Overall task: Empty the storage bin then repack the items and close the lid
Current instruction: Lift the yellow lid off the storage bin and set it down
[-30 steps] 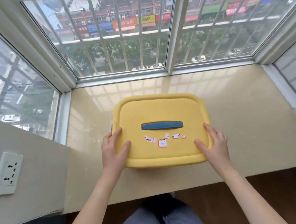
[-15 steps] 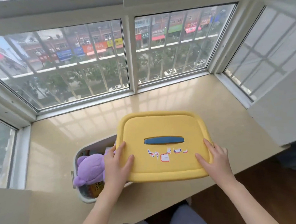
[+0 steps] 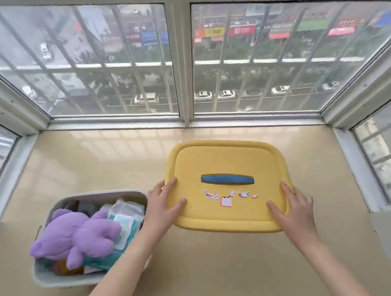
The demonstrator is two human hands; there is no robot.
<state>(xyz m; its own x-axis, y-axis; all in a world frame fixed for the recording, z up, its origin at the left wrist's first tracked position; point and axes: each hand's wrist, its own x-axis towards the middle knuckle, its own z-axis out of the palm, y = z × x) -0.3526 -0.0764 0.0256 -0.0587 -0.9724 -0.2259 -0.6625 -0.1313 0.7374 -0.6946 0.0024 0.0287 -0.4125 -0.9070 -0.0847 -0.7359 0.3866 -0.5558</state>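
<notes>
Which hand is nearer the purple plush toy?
Left. The left hand holds the yellow lid at its left edge, just right of the bin holding the purple plush toy; the right hand holds its far side.

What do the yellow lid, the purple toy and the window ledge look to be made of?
The yellow lid looks like matte moulded plastic: rounded rim, even colour, inset blue handle. The purple toy seems soft plush fabric: fuzzy and puffy. The window ledge is probably polished stone or tile: glossy, mirroring the window light.
</notes>
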